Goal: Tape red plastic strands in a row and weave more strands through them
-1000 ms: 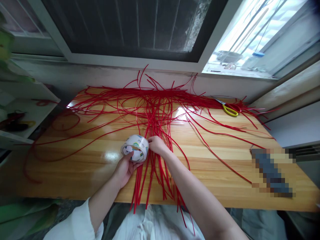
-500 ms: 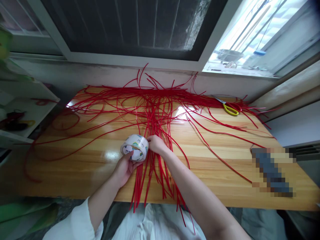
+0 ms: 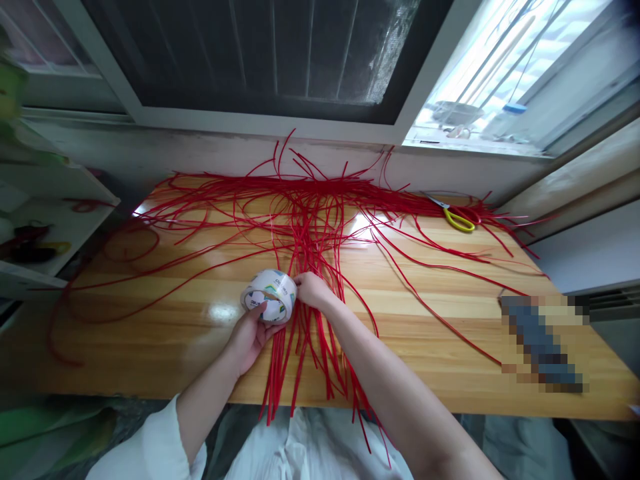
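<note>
My left hand [image 3: 249,338] grips a roll of clear packing tape [image 3: 270,295] with a printed white core, held just above the wooden table [image 3: 165,320]. My right hand [image 3: 311,290] is pinched at the roll's right edge, fingers closed on the tape end there. Both hands sit over a bundle of long thin red strips [image 3: 310,247] that runs from the far wall toward me and hangs over the table's near edge.
Red strips fan out across the far half of the table. Yellow-handled scissors [image 3: 456,217] lie at the back right. A blurred-out object [image 3: 543,343] lies at the right near edge. A white shelf unit [image 3: 45,220] stands at the left, windows behind.
Almost nothing has changed; both hands stay at the tape roll, with my right fingers shifting slightly at its edge.
</note>
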`<state>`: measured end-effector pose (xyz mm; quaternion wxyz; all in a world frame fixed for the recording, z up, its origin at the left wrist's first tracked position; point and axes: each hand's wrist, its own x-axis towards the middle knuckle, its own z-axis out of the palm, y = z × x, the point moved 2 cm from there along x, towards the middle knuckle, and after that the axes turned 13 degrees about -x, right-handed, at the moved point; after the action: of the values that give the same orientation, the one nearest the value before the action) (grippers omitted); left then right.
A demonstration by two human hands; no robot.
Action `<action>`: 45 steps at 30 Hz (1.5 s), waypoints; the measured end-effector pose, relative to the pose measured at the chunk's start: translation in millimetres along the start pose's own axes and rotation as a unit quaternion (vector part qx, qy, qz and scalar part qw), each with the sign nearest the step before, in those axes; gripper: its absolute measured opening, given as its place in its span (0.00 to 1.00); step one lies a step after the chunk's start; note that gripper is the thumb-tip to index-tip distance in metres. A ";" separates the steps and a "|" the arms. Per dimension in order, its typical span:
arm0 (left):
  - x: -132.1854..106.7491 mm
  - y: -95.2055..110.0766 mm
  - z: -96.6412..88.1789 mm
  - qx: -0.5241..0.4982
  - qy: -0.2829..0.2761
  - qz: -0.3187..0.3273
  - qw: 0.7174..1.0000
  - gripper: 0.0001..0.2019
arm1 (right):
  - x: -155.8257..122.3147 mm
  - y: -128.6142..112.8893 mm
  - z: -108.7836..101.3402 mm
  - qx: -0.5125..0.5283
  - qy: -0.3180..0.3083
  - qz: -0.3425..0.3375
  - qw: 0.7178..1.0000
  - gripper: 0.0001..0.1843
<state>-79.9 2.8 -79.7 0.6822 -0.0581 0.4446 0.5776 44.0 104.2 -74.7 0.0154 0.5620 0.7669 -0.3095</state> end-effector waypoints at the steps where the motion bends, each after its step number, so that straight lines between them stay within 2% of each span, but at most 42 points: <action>1: 0.0 0.1 0.1 0.000 -0.001 0.001 1.000 0.12 | 0.2 0.9 0.5 0.004 0.000 -0.004 1.000 0.11; 7: -0.4 0.0 0.5 0.013 -0.005 0.001 1.000 0.11 | -7.8 5.8 -3.5 0.030 0.025 -0.033 0.999 0.10; 12: -1.8 0.2 0.4 0.022 -0.007 -0.003 1.000 0.10 | -27.7 8.6 -11.1 -0.002 0.083 -0.022 0.996 0.11; 16: -1.3 0.3 0.3 0.015 -0.020 -0.008 1.000 0.12 | -40.1 13.5 -9.7 -0.071 0.095 0.006 0.993 0.13; 24: -0.6 -0.6 -0.6 0.005 -0.020 -0.013 1.000 0.16 | -45.7 23.6 -9.4 -0.026 0.075 0.055 0.995 0.05; 27: -0.5 -0.7 -1.9 -0.004 -0.024 -0.013 1.000 0.17 | -51.8 28.3 -17.0 -0.032 0.105 0.088 0.990 0.10; 30: -0.5 -0.8 -3.0 -0.006 -0.025 -0.012 1.000 0.17 | -56.1 31.0 -22.2 -0.120 0.135 0.114 0.977 0.15; 32: -0.7 -1.0 -3.2 -0.005 -0.023 -0.012 1.000 0.17 | -55.0 29.1 -21.2 -0.159 0.119 0.102 0.975 0.11; 34: -1.3 -1.2 -2.6 -0.010 -0.023 -0.011 1.000 0.16 | -50.9 24.7 -17.9 -0.149 0.097 0.091 0.980 0.07; 39: -3.2 -0.9 0.4 -0.019 -0.020 -0.014 1.000 0.17 | -33.8 10.9 -11.1 -0.125 0.089 0.102 0.983 0.16; 42: -3.6 -0.4 1.0 -0.017 -0.018 -0.014 1.000 0.17 | -25.3 8.1 -9.3 -0.124 0.079 0.103 0.984 0.12; 45: -3.3 -0.2 0.4 -0.013 -0.017 -0.012 1.000 0.16 | -22.8 10.9 -10.3 -0.075 0.080 0.102 0.989 0.08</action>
<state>-79.3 0.6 -77.3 0.6960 -0.0623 0.4245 0.5757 65.2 91.8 -62.9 0.0275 0.6574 0.7255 -0.2019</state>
